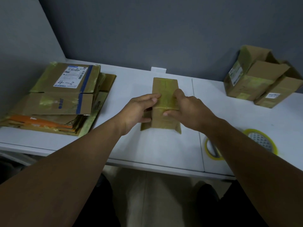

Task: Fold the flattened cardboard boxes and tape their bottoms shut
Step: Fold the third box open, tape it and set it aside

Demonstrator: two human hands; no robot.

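A small brown cardboard box with yellowish tape stands on the white table in the middle. My left hand holds its left side, fingers on the top face and thumb low on the side. My right hand holds the right side, thumb pressed on the near face, fingers over the top. Two rolls of yellowish tape lie near the front right: a thin one, partly hidden by my right forearm, and a wider one.
A stack of flattened cardboard boxes lies at the left of the table. Folded boxes stand piled at the back right. A grey wall runs behind the table, and the table's front edge is close to my body.
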